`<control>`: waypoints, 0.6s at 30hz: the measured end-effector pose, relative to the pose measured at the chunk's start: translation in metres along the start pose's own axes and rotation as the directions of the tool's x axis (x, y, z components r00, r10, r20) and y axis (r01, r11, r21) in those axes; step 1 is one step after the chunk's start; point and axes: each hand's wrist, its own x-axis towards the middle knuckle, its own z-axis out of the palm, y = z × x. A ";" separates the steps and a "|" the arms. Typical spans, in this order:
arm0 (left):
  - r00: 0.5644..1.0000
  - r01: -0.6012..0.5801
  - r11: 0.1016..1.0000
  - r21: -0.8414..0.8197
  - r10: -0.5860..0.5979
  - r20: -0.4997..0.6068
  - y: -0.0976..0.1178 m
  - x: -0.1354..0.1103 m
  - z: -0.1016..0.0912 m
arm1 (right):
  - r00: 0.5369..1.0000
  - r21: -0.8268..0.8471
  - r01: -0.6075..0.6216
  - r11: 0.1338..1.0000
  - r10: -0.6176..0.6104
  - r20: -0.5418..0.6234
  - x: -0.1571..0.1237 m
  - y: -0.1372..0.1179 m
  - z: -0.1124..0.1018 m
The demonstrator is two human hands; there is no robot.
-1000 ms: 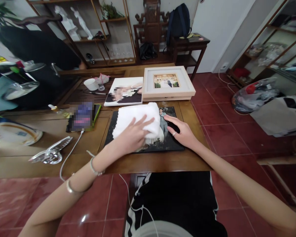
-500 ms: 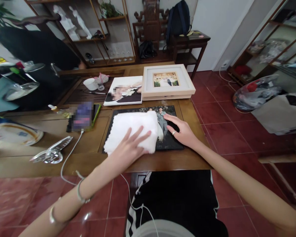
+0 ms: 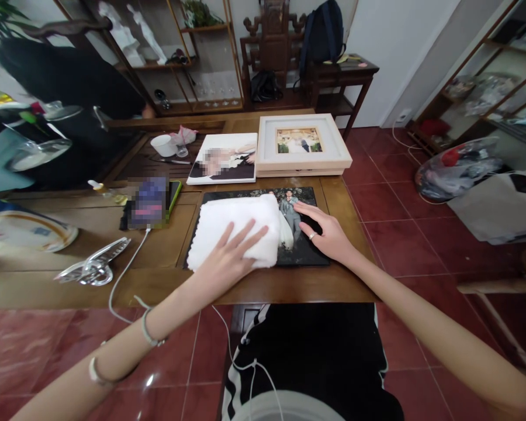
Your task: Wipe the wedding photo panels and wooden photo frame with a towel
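A folded white cloth (image 3: 232, 222) lies over the left and middle part of a dark photo panel (image 3: 307, 251) on the wooden table. My left hand (image 3: 236, 248) rests flat on top of the cloth, fingers spread. Right of the cloth, a pictured couple in a white dress and a grey suit shows on the panel. My right hand (image 3: 326, 234), with a ring on one finger, touches the panel's right side with its fingers stretched out. The cloth hides the rest of the picture.
Behind the panel stand a white-edged photo print (image 3: 223, 158) and a boxed picture frame (image 3: 304, 143). To the left are a phone (image 3: 151, 202) on a white cable, a clear hair clip (image 3: 94, 266), a dropper bottle (image 3: 107, 190) and a white cup (image 3: 163, 145).
The cloth under my left hand has slid slightly left across the panel, baring a bit more of the pictured white dress. My right hand stays at the panel's right side.
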 end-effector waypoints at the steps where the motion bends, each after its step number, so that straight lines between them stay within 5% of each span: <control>1: 0.999 0.014 1.000 -0.007 -0.014 0.032 -0.008 0.005 -0.001 | 1.000 0.004 -0.002 1.000 0.002 0.000 0.000 0.000 0.000; 11: 0.989 0.123 0.991 -0.047 -0.118 0.093 -0.082 0.047 0.002 | 1.000 0.010 -0.006 1.000 0.006 0.012 0.000 -0.001 -0.001; 14: 0.988 0.133 0.990 -0.053 -0.128 0.091 -0.077 0.049 0.001 | 1.000 0.004 0.002 1.000 -0.002 0.011 0.000 0.000 -0.001; 18: 0.988 0.101 0.994 -0.031 -0.097 0.118 -0.045 0.035 -0.005 | 1.000 -0.006 -0.001 1.000 0.001 0.013 0.000 0.000 -0.001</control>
